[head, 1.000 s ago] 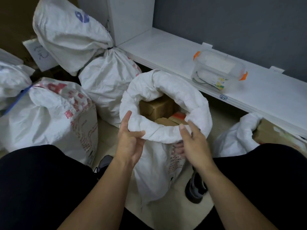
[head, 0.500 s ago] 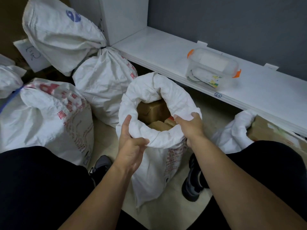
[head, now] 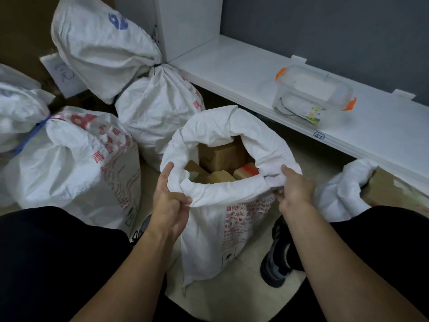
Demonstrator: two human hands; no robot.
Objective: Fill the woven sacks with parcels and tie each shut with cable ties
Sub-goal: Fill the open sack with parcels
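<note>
1. Left hand (head: 170,205) pinching the rolled rim of the sack (head: 222,224) — thumb on the outside, fingers curled round the near-left edge.
2. Right hand (head: 296,189) gripping the rim's right side, fingers curled under.
3. Sack upright on the floor between the knees, mouth open — brown parcels (head: 222,156) inside.

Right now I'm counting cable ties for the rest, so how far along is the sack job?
Done: two sacks look tied, one with a black tie, one with a blue tie. In hand: the left hand and right hand grip the rolled rim of the open sack, brown parcels inside, untied. Left: another open sack at right.
</note>
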